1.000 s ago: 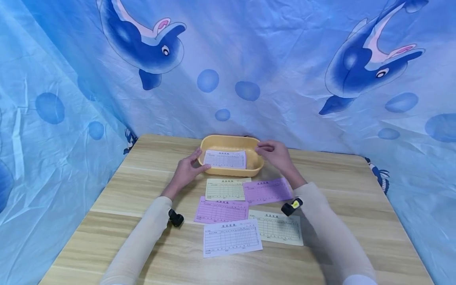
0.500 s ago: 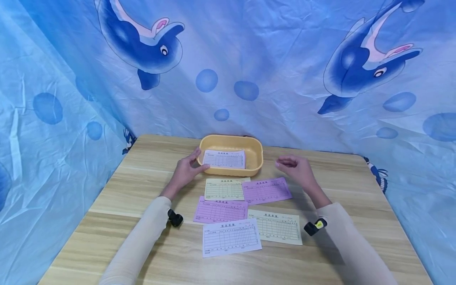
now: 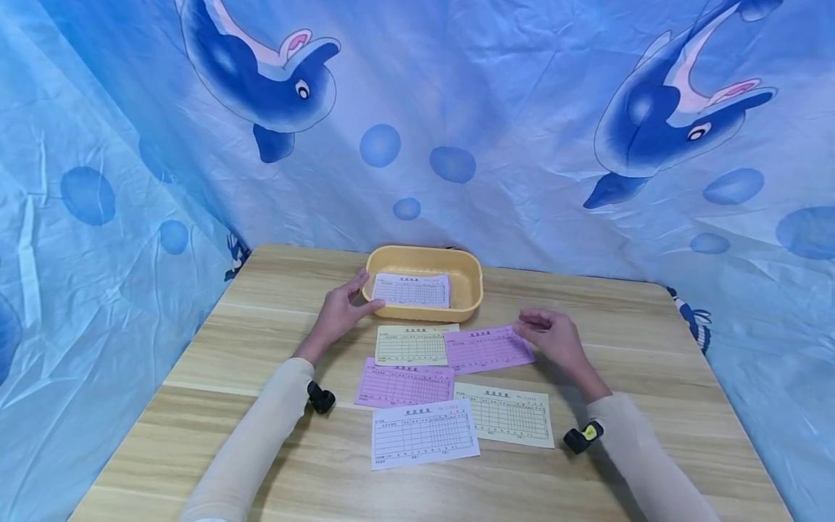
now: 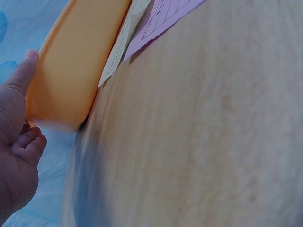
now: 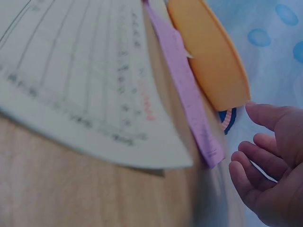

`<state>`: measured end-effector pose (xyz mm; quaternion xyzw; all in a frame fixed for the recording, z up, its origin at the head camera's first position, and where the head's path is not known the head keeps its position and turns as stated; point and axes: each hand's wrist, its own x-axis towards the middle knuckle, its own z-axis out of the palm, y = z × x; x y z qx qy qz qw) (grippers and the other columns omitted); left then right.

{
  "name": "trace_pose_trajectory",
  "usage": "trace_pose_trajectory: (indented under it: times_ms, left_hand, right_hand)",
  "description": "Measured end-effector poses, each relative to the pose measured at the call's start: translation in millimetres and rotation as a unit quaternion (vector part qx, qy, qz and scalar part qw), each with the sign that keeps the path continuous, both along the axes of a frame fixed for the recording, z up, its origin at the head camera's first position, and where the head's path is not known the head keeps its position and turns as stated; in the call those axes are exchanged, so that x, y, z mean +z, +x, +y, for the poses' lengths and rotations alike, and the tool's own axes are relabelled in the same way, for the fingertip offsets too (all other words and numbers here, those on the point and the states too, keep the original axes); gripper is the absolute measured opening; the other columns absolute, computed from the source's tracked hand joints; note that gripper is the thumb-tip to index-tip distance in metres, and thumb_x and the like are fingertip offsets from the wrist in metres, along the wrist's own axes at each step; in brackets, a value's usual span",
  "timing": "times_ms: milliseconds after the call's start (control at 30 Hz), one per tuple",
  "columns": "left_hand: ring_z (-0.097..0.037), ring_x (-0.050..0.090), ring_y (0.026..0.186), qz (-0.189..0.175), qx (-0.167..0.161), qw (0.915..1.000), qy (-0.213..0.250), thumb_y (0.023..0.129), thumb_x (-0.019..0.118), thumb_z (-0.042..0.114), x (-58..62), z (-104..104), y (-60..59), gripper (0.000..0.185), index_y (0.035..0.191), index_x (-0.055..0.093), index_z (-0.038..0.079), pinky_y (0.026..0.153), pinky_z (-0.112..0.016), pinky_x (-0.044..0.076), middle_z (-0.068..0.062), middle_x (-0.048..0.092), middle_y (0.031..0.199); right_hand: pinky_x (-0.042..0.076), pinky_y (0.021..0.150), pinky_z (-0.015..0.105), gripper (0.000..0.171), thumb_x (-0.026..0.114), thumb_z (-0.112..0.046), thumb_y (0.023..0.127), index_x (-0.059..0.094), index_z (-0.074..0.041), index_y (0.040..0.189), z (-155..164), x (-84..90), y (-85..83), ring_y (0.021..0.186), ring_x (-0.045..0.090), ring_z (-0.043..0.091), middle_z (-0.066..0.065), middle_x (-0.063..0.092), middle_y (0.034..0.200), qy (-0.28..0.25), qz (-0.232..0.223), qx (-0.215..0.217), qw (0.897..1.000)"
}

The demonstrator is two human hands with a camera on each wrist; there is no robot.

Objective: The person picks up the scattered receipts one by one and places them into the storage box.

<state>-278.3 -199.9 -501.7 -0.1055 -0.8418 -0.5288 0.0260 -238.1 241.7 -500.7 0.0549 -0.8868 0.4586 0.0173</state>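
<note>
My left hand (image 3: 338,317) grips the left end of a yellow plastic basket (image 3: 430,316), thumb on the front side and fingers round the end. Inside the basket lies a white printed receipt slip (image 3: 412,291), with a purple edge showing beneath it. My right hand (image 3: 556,341) hovers by the right end of a purple receipt slip (image 3: 488,350), fingers loosely bent. In the right wrist view, nothing sits between those fingers (image 5: 258,168), and they look apart from the slip. A pale yellow slip (image 3: 409,346) lies just in front of the basket, next to the purple one.
Nearer on the wooden table (image 3: 626,341) lie another purple slip (image 3: 404,386), a white slip (image 3: 424,436) and a pale green slip (image 3: 514,416), partly overlapping. A blue dolphin-print cloth (image 3: 483,94) hangs behind and at both sides of the table.
My right hand has left the basket's right rim, moving right and toward me to the purple slip's right end. My left hand has kept its hold on the basket.
</note>
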Motion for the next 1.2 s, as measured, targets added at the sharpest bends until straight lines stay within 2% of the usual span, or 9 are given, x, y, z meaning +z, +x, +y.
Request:
trace_pose_trajectory:
  times_ms: [100,200,533,667,800,1033,1200]
  left_hand:
    - [-0.026,0.033,0.151,0.002,-0.002,1.0000,-0.001,0.083,0.082,0.048,0.1,0,-0.5,0.095,0.154,0.040,0.001,0.121,-0.039,0.036,-0.013,0.029,0.166]
    - [-0.026,0.033,0.151,0.004,-0.004,1.0000,0.000,0.084,0.082,0.048,-0.2,0,-1.4,0.095,0.154,0.040,0.000,0.121,-0.040,0.037,-0.014,0.029,0.166]
    - [-0.026,0.033,0.151,-0.001,0.000,1.0000,-0.002,0.084,0.083,0.045,1.7,-1,-1.0,0.093,0.153,0.041,0.000,0.122,-0.039,0.036,-0.011,0.029,0.166]
    - [-0.024,0.032,0.151,-0.002,0.000,1.0000,-0.001,0.083,0.083,0.045,1.9,0,-1.1,0.093,0.153,0.041,0.000,0.122,-0.037,0.035,-0.008,0.030,0.166]
    - [-0.023,0.032,0.151,0.001,0.001,1.0000,-0.002,0.082,0.084,0.047,1.5,0,-1.4,0.094,0.153,0.041,0.001,0.123,-0.037,0.034,-0.008,0.030,0.165]
    - [-0.024,0.032,0.151,0.001,0.006,1.0000,-0.005,0.082,0.083,0.048,0.7,0,-0.7,0.094,0.153,0.041,0.001,0.123,-0.038,0.033,-0.009,0.031,0.165]
    - [-0.024,0.032,0.151,0.000,0.007,0.9999,-0.008,0.082,0.083,0.049,0.7,-1,-0.3,0.095,0.153,0.041,0.002,0.123,-0.038,0.033,-0.010,0.030,0.166]
  right_hand:
    - [0.061,0.095,0.041,0.046,0.081,-0.023,0.090,0.068,0.000,0.128,2,-5.1,0.3,0.109,0.071,0.033,0.018,0.073,0.119,0.019,0.001,-0.007,1.000]
    - [0.061,0.093,0.043,0.044,0.082,-0.021,0.089,0.069,-0.001,0.126,4,-7.7,1.2,0.106,0.071,0.032,0.017,0.074,0.117,0.035,0.005,-0.011,0.999]
    - [0.059,0.083,0.032,0.044,0.085,-0.022,0.086,0.071,-0.004,0.123,3,-12.0,3.3,0.097,0.069,0.026,0.013,0.075,0.109,0.068,-0.001,-0.013,0.998]
    - [0.056,0.083,0.034,0.044,0.085,-0.017,0.084,0.070,-0.005,0.124,1,-14.5,3.1,0.097,0.066,0.025,0.011,0.073,0.106,0.076,-0.005,-0.013,0.997]
    - [0.055,0.079,0.030,0.045,0.084,-0.011,0.084,0.069,-0.004,0.126,0,-16.6,2.6,0.095,0.065,0.025,0.011,0.072,0.105,0.085,-0.008,-0.014,0.996]
    - [0.051,0.064,0.019,0.050,0.083,-0.006,0.084,0.065,-0.001,0.130,1,-16.7,1.8,0.082,0.061,0.019,0.007,0.069,0.091,0.072,-0.019,-0.010,0.997]
    - [0.051,0.062,0.019,0.046,0.082,-0.006,0.084,0.067,0.001,0.127,1,-15.5,2.2,0.079,0.061,0.018,0.007,0.069,0.089,0.068,-0.021,-0.006,0.997]
